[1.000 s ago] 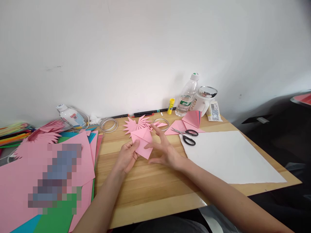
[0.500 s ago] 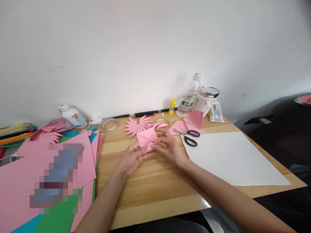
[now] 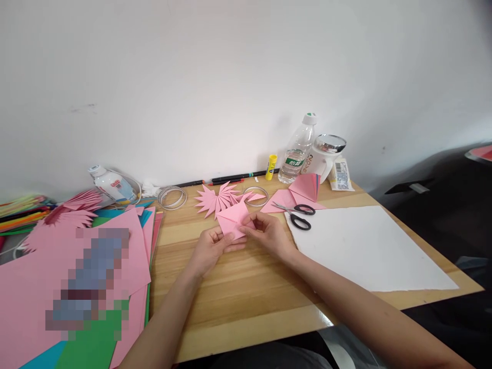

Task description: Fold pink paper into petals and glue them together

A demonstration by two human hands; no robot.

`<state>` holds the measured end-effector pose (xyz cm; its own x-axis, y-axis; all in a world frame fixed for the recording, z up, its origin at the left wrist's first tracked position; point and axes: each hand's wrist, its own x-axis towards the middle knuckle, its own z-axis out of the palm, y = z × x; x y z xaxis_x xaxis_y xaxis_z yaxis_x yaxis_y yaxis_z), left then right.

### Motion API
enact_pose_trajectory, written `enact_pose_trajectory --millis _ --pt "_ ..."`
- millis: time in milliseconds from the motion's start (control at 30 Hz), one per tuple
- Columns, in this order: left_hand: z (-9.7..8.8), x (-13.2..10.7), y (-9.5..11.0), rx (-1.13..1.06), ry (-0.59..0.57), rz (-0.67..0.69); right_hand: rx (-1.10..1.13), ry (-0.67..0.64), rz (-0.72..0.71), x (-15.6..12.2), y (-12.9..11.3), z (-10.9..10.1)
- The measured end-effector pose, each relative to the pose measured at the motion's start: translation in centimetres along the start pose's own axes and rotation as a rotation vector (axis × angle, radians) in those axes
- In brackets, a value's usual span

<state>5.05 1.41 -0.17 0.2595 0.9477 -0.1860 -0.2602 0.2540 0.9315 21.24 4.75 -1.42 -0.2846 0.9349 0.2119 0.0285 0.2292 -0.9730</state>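
Observation:
A folded pink paper piece [image 3: 233,220] is held just above the wooden table [image 3: 238,292] between both hands. My left hand [image 3: 209,249] grips its lower left corner with thumb on top. My right hand [image 3: 269,234] pinches its right edge with curled fingers. Just behind it lies a pink spiky paper fan [image 3: 215,197].
Black-handled scissors [image 3: 298,215] lie on pink paper scraps to the right, beside a large white sheet [image 3: 365,246]. A glue stick [image 3: 271,167], water bottle [image 3: 296,151], white mug [image 3: 322,154], pens and tape rolls [image 3: 172,196] line the wall. Stacked coloured paper [image 3: 77,287] fills the left.
My right hand went from spread open over the pink piece to pinching its right edge. The piece is now folded smaller and sits a little farther from me.

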Motion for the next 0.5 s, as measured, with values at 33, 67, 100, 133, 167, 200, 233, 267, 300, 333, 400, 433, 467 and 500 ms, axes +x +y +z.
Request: enact_pose_trajectory --millis 33,67,100,133,167,200,233,267,300,333,400,433,467,500 --pt "0.02 -0.02 0.01 -0.001 0.007 -0.004 0.002 0.01 0.0 -0.01 -0.02 0.0" --pt "0.05 -0.03 0.03 -0.003 0.016 -0.006 -0.003 0.016 -0.012 -0.01 -0.07 -0.01" --pt "0.09 -0.04 0.05 -0.005 0.024 -0.008 -0.013 0.012 -0.035 -0.02 -0.14 -0.05" --pt "0.12 -0.04 0.08 -0.007 0.027 -0.011 -0.021 0.001 -0.065 -0.03 -0.21 -0.11" --pt "0.15 -0.03 0.09 -0.011 0.028 -0.012 -0.026 -0.019 -0.096 -0.04 -0.28 -0.17" --pt "0.16 -0.02 0.11 -0.018 0.026 -0.011 -0.025 -0.042 -0.125 -0.05 -0.33 -0.23" --pt "0.15 -0.01 0.11 -0.027 0.022 -0.01 -0.017 -0.064 -0.145 -0.05 -0.36 -0.28" --pt "0.12 0.0 0.12 -0.036 0.018 -0.012 -0.006 -0.083 -0.155 -0.05 -0.37 -0.31" --pt "0.07 0.0 0.13 -0.042 0.017 -0.016 0.005 -0.097 -0.151 -0.05 -0.35 -0.32" --pt "0.01 0.01 0.13 -0.043 0.02 -0.023 0.017 -0.103 -0.138 -0.04 -0.31 -0.31" --pt "-0.15 0.01 0.16 -0.036 0.03 -0.045 0.042 -0.094 -0.097 0.0 -0.21 -0.28" --pt "-0.22 0.01 0.18 -0.03 0.037 -0.053 0.054 -0.084 -0.077 0.03 -0.16 -0.28" --pt "-0.29 0.01 0.2 -0.026 0.045 -0.058 0.066 -0.075 -0.06 0.06 -0.11 -0.28" --pt "-0.35 0.02 0.22 -0.025 0.052 -0.06 0.075 -0.067 -0.048 0.1 -0.07 -0.29"
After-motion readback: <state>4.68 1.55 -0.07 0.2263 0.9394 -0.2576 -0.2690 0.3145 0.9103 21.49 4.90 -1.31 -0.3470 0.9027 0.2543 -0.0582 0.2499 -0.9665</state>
